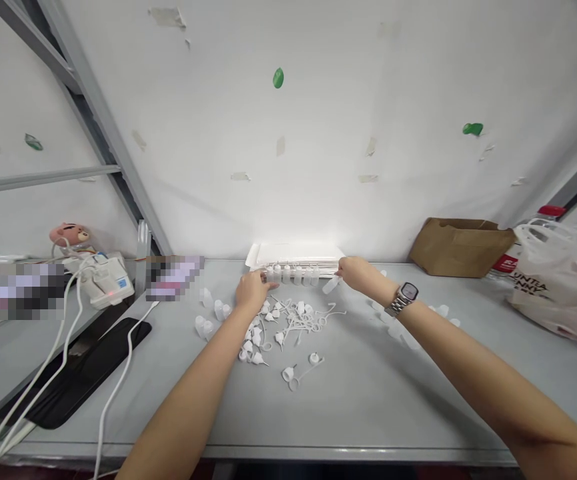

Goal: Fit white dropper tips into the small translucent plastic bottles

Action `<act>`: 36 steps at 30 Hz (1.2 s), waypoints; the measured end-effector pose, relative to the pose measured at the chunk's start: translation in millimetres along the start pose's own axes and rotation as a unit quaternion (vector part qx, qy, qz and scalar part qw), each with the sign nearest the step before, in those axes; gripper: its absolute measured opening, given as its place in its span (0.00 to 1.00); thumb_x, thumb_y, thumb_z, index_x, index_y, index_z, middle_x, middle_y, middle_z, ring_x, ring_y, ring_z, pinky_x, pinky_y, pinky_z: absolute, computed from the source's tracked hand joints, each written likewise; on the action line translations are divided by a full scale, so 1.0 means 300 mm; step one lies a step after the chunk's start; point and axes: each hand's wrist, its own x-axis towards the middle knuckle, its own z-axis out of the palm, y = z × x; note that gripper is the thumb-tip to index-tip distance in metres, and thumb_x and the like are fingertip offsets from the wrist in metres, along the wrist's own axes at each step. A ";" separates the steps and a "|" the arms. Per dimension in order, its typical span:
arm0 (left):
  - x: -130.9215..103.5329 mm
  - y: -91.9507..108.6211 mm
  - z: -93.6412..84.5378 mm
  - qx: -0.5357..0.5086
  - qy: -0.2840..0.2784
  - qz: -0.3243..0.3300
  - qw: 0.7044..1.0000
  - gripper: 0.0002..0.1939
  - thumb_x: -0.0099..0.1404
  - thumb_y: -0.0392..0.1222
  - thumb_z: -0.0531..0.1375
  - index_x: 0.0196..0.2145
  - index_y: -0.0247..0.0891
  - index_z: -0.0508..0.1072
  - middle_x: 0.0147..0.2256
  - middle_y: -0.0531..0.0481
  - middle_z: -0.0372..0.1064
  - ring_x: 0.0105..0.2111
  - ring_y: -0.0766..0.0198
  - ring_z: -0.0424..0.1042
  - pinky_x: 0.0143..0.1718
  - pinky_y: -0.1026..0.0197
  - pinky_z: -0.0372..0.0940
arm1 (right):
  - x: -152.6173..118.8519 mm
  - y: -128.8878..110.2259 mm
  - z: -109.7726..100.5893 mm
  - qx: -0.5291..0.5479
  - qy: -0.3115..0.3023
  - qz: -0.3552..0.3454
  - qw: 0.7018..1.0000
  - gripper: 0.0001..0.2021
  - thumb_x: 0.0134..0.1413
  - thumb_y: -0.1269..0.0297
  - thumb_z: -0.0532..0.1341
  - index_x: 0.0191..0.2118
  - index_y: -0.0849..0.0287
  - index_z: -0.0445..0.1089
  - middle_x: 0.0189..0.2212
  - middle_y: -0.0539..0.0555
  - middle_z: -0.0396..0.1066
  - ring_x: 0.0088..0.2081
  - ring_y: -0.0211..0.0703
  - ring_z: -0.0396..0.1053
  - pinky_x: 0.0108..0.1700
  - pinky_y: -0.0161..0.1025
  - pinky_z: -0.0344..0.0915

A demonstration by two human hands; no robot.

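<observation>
A row of small translucent squeeze bottles [299,275] with white needle-tip caps stands near the back of the table. At the row's left end my left hand [251,291] has its thumb and fingers closed around the end bottle [269,274]. Just past the right end, my right hand [357,275] pinches a tilted small bottle [330,286]; its top is partly hidden by the fingers. In front of the row lies a pile of white caps [255,337] and looped strap pieces [304,320]. Two caps [289,374] sit apart, nearer the front.
Loose bottles stand at left [207,298] and lie under my right forearm [402,333]. White flat packs [293,253] rest against the wall. A brown paper box [461,247] and plastic bag [555,280] are at right; white cables [131,353] and a black pad [93,373] at left.
</observation>
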 end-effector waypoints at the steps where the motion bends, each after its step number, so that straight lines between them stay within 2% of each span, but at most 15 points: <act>1: 0.000 -0.001 0.001 0.000 0.001 0.001 1.000 0.16 0.50 0.48 0.63 0.36 0.39 0.73 0.39 0.47 0.74 0.41 0.56 0.69 0.34 0.62 0.60 | 0.011 -0.004 0.001 -0.013 0.006 -0.001 1.000 0.09 0.56 0.71 0.54 0.33 0.69 0.70 0.32 0.66 0.72 0.35 0.50 0.70 0.32 0.37 0.60; 4: 0.001 -0.003 0.003 -0.003 0.002 0.002 1.000 0.16 0.50 0.47 0.63 0.36 0.39 0.73 0.38 0.46 0.74 0.41 0.56 0.70 0.34 0.61 0.60 | 0.041 -0.016 0.002 -0.042 0.023 -0.003 0.999 0.10 0.58 0.71 0.52 0.36 0.71 0.69 0.35 0.67 0.71 0.39 0.50 0.69 0.36 0.38 0.62; 9: 0.002 -0.006 0.005 -0.006 0.004 0.011 1.000 0.14 0.50 0.43 0.64 0.36 0.39 0.72 0.39 0.46 0.74 0.42 0.55 0.70 0.37 0.60 0.60 | 0.086 -0.028 0.017 -0.068 0.039 -0.003 0.997 0.09 0.59 0.66 0.53 0.38 0.66 0.68 0.37 0.58 0.70 0.39 0.43 0.68 0.39 0.41 0.64; 13: 0.007 -0.013 0.012 -0.009 0.006 0.022 1.000 0.14 0.51 0.37 0.63 0.38 0.38 0.72 0.39 0.45 0.74 0.42 0.56 0.70 0.39 0.60 0.60 | 0.098 -0.030 0.035 -0.065 0.063 -0.014 0.996 0.10 0.59 0.72 0.51 0.36 0.68 0.68 0.36 0.65 0.70 0.41 0.48 0.68 0.36 0.37 0.61; 20: 0.014 -0.019 0.023 -0.010 0.013 0.029 0.999 0.13 0.53 0.33 0.60 0.39 0.37 0.72 0.39 0.45 0.74 0.41 0.58 0.71 0.39 0.61 0.61 | 0.074 -0.041 0.039 -0.040 0.113 -0.015 0.993 0.10 0.61 0.66 0.50 0.38 0.64 0.66 0.37 0.61 0.70 0.39 0.47 0.68 0.33 0.36 0.60; 25: 0.014 -0.017 0.022 0.005 0.020 0.023 1.000 0.14 0.51 0.34 0.61 0.39 0.35 0.71 0.39 0.44 0.73 0.40 0.58 0.71 0.39 0.62 0.61 | -0.019 -0.007 -0.029 -0.009 0.171 0.040 0.984 0.14 0.63 0.62 0.45 0.43 0.62 0.63 0.40 0.60 0.69 0.37 0.46 0.68 0.31 0.36 0.58; 29: 0.012 -0.015 0.017 0.028 0.029 0.014 0.999 0.14 0.51 0.36 0.62 0.38 0.35 0.70 0.39 0.43 0.73 0.41 0.56 0.70 0.39 0.61 0.61 | -0.148 0.102 -0.080 0.054 0.195 0.116 0.972 0.12 0.60 0.60 0.47 0.38 0.58 0.64 0.37 0.55 0.71 0.32 0.44 0.68 0.26 0.36 0.57; 33: 0.005 -0.005 -0.002 0.053 0.041 0.009 0.998 0.14 0.52 0.35 0.61 0.39 0.34 0.68 0.40 0.41 0.71 0.43 0.54 0.69 0.40 0.59 0.61 | -0.267 0.223 -0.066 0.077 0.156 0.153 0.973 0.11 0.56 0.58 0.51 0.30 0.58 0.66 0.31 0.53 0.71 0.29 0.44 0.67 0.26 0.36 0.57; 36: -0.014 0.017 -0.019 0.069 0.046 0.009 0.997 0.13 0.53 0.32 0.58 0.38 0.33 0.67 0.40 0.38 0.69 0.43 0.52 0.68 0.40 0.58 0.61 | -0.313 0.261 -0.016 0.104 0.107 0.144 0.978 0.12 0.54 0.58 0.54 0.28 0.59 0.68 0.28 0.54 0.70 0.29 0.44 0.67 0.28 0.37 0.59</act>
